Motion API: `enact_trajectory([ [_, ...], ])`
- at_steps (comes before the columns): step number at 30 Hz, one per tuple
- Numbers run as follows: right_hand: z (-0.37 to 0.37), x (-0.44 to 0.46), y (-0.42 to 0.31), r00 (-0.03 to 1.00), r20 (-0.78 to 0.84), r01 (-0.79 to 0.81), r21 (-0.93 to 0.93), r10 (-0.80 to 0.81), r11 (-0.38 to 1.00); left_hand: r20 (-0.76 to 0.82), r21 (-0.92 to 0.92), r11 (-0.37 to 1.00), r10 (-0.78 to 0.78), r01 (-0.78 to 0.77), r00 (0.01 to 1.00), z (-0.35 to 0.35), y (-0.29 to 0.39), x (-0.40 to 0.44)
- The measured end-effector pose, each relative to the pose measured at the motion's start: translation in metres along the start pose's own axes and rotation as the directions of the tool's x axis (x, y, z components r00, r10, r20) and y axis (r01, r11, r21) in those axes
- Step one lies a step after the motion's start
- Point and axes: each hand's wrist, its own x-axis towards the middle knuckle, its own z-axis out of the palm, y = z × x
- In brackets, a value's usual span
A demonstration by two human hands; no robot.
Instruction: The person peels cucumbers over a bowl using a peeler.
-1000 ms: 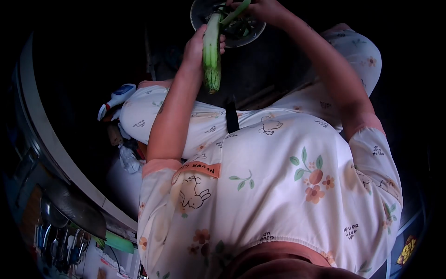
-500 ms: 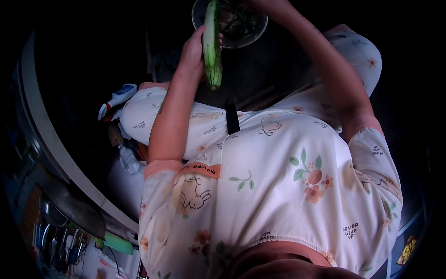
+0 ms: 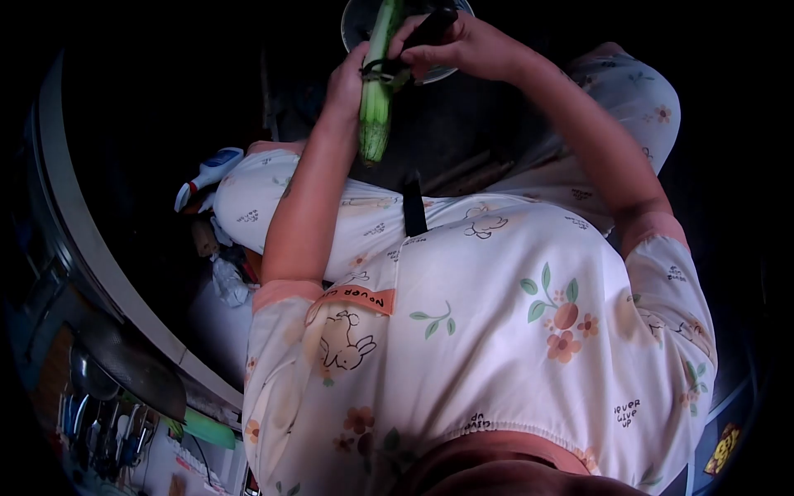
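Note:
My left hand (image 3: 344, 87) is wrapped around a long green zucchini (image 3: 376, 124), which points lengthwise toward my body and has pale peeled stripes. My right hand (image 3: 471, 50) grips the black handle of a peeler (image 3: 432, 27). The peeler's head lies across the zucchini, touching it about midway, close to the fingers of my left hand. Behind both hands is a metal bowl (image 3: 354, 29), mostly covered by my right hand and the zucchini, so its contents hardly show.
By my left knee lies a white and blue bottle (image 3: 217, 168). A crumpled clear plastic bag (image 3: 230, 281) is below it. Farther left are a dark pan (image 3: 136, 372), several utensils (image 3: 103, 438) and a green object (image 3: 209, 430). A pale curved edge (image 3: 107, 273) runs along that side.
My right hand has come from over the bowl down to the zucchini, with the peeler now visible in it. The zucchini has shifted and tilted slightly, still in my left hand.

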Motion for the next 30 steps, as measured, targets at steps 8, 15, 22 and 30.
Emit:
enact_trajectory([
  [8,-0.066,0.048,0.056,0.943,-0.333,0.012,0.043,0.003,0.999,0.252,-0.08,0.987,-0.116,0.14,0.961,-0.021,-0.004,0.013],
  [15,-0.057,0.05,0.056,0.825,-0.505,0.035,-0.4,-0.252,0.916,0.193,-0.012,0.989,-0.145,0.15,0.97,-0.015,-0.002,0.003],
  [22,-0.055,0.033,0.017,0.827,-0.561,-0.044,-0.023,0.024,0.999,0.079,0.107,0.993,-0.056,0.047,0.995,-0.007,-0.001,-0.004],
  [30,-0.067,0.033,0.013,0.843,-0.525,-0.134,0.004,0.116,0.991,0.1,0.269,0.962,0.008,-0.035,0.995,-0.015,-0.001,-0.005],
])
